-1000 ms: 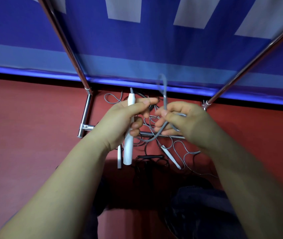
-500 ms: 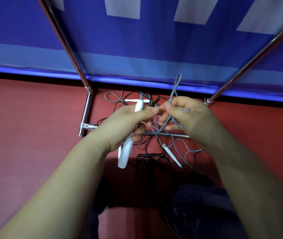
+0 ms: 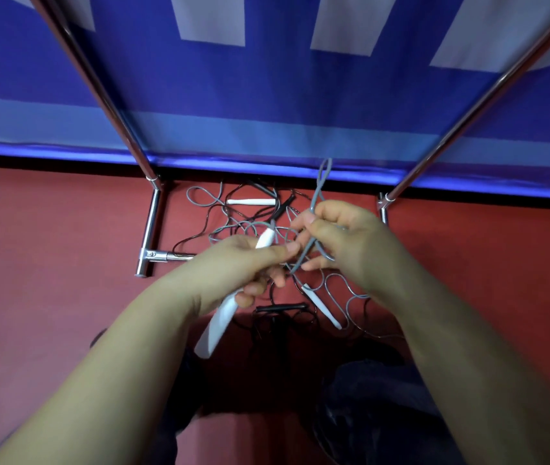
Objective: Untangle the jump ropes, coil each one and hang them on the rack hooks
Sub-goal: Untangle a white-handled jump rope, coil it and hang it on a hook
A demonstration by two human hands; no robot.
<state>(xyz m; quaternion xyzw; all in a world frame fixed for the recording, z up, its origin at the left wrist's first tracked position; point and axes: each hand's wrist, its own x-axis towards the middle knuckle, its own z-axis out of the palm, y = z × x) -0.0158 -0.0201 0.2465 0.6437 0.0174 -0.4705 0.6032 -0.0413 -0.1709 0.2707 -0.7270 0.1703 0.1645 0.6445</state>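
Jump ropes (image 3: pixel 253 229) lie in a tangle on the red floor (image 3: pixel 49 263), grey and black cords looped over one another between the feet of the chrome rack (image 3: pixel 151 229), whose two poles rise at a slant in front of a blue banner (image 3: pixel 267 95). Two white handles rest in the heap: one (image 3: pixel 250 202) lies flat near the banner's lower edge, another (image 3: pixel 320 305) lies tilted nearer the person, just beside a black handle (image 3: pixel 280 308). The left hand (image 3: pixel 233 266) grips a third white handle (image 3: pixel 220 323) — its fingers curl round the middle of it, the wide end pointing down toward the person and the narrow tip sticking up past the thumb. The right hand (image 3: pixel 344 243) pinches a grey cord (image 3: pixel 320 186) between thumb and fingers, a narrow loop of it standing up above the knuckles while the rest runs down under the palm toward the heap. The two hands are close together, almost touching, held above the tangle. Dark clothing (image 3: pixel 384 414) shows at the bottom edge.
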